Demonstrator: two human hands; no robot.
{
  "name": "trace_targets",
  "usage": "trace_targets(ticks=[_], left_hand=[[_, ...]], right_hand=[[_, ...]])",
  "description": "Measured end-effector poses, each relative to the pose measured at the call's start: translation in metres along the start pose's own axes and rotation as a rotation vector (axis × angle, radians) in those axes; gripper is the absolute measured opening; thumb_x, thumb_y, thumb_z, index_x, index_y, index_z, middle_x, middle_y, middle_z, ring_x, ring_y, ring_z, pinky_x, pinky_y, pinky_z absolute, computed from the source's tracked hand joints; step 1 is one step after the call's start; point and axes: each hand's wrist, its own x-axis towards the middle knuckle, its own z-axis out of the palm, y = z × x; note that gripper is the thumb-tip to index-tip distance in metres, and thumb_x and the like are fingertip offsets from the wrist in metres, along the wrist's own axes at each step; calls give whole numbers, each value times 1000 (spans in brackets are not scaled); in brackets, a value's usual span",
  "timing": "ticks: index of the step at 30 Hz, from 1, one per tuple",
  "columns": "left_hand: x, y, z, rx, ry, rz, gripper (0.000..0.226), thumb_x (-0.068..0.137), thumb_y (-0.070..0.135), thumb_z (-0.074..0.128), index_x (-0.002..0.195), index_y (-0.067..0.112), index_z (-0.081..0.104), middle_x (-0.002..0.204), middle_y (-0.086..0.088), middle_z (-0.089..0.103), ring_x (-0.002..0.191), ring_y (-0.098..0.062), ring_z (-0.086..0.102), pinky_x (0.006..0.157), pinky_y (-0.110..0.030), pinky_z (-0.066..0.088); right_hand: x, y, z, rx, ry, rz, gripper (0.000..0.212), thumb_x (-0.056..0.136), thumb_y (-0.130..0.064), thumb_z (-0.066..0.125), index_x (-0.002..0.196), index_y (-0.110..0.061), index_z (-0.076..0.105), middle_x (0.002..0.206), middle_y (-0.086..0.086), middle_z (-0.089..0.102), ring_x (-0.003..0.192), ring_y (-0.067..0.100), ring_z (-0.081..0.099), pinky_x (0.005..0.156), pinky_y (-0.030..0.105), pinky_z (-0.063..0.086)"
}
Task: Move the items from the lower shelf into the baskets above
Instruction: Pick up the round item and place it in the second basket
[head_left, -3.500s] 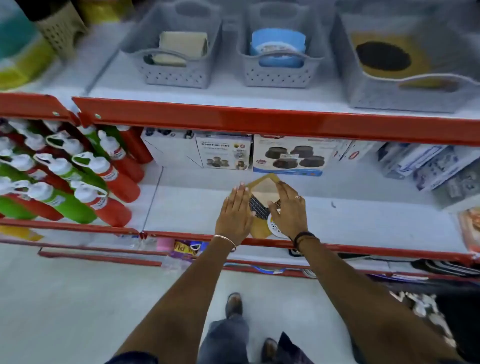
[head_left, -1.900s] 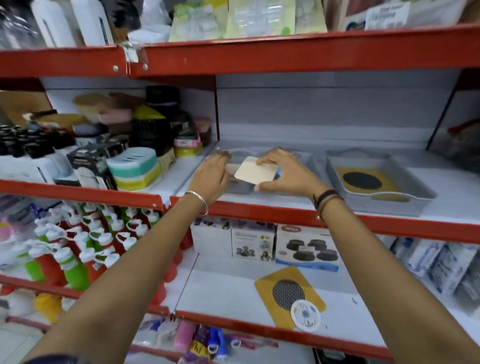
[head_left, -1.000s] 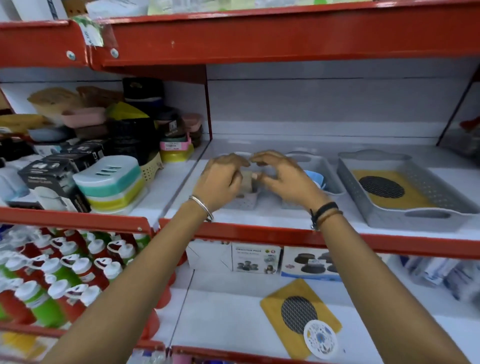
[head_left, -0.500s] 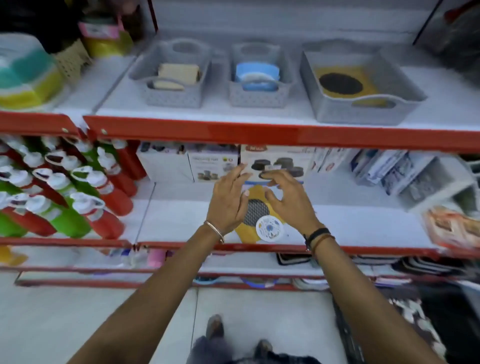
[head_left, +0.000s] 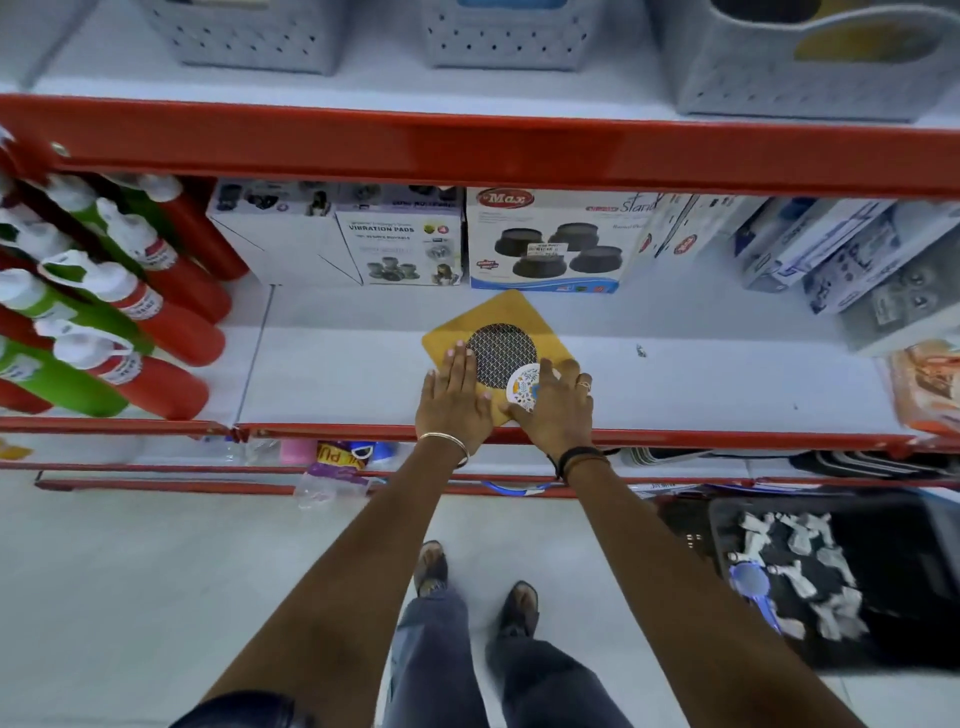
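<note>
A yellow square pad (head_left: 501, 314) with a black mesh circle and a round white sticker (head_left: 523, 387) lies flat on the lower shelf (head_left: 337, 374) near its front edge. My left hand (head_left: 454, 402) rests flat on the pad's left corner, fingers straight. My right hand (head_left: 558, 410) covers the pad's near right side, with its fingers curled over the right edge and its thumb at the near corner. Three grey baskets (head_left: 249, 41) (head_left: 498, 39) (head_left: 810, 73) stand on the shelf above, cut off by the top of the frame.
Red and green bottles (head_left: 104, 312) lie at the left of the lower shelf. Product boxes (head_left: 545, 244) line its back, with more packages (head_left: 852, 265) at the right. The red edge (head_left: 467, 150) of the upper shelf juts out above my hands.
Both hands have come down from just above the yellow pad onto it. The view has tilted down, so the baskets now sit at the top edge.
</note>
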Motion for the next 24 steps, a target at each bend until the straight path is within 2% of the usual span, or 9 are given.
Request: trace_targets(ticks=[4,8,10,13,15,18,20,22,24], left_hand=[[0,0,0,21,5,1,63,95,32,25,148,9,1,161,-7,-4,148,-21,-2,121,-43,7],[-4,0,-5,30,-18,22,62,96,34,23,149,9,0,161,-7,-4,148,-21,-3,121,-42,5],[-14,-1,-12,22,22,53,63,94,38,15,149,10,2,161,-7,-1,148,-21,0,120,-43,6],[-34,4,-39,-7,169,123,65,90,39,11,149,13,8,160,-6,5,148,-23,5,119,-45,11],[-51,9,-65,-20,315,168,61,92,34,20,149,14,11,160,-5,7,147,-24,4,118,-46,11],[-70,17,-113,-100,478,190,60,94,33,23,149,17,4,157,1,-6,145,-18,-8,117,-40,0],[-76,22,-150,-147,570,210,61,94,34,22,148,19,-2,155,4,-10,145,-16,-10,117,-40,-2],[-75,29,-192,-186,652,260,61,93,33,21,148,18,-1,157,4,-7,145,-14,-11,118,-41,-1],[-68,35,-231,-178,726,304,60,94,32,24,149,17,6,159,-1,0,145,-15,-10,119,-43,2]], right_hand=[[4,2,-2,9,15,-50,79,73,-43,70,133,-2,38,133,21,37,124,41,34,99,47,40],[2,6,-18,-44,0,-95,81,64,-48,72,123,2,47,125,21,44,118,39,39,95,44,42],[-5,7,-33,-28,9,-124,82,61,-54,70,119,1,51,121,20,47,114,38,41,94,42,41],[-20,-2,-71,112,51,-216,89,52,-62,60,121,-6,54,119,15,49,113,34,44,95,40,44],[-33,-10,-105,178,65,-326,86,55,-54,68,128,-12,50,124,12,48,117,30,43,98,37,42],[-54,-22,-158,163,97,-519,81,60,-43,77,130,-18,48,128,6,47,119,25,42,100,35,40],[-68,-33,-196,157,138,-636,79,57,-48,73,128,-21,50,125,2,49,117,20,42,97,30,37],[-78,-47,-234,152,174,-732,81,55,-55,68,127,-22,50,122,-1,51,112,16,44,93,24,33],[-82,-61,-269,166,213,-782,81,56,-51,71,128,-21,49,121,-1,54,110,15,47,94,26,34]])
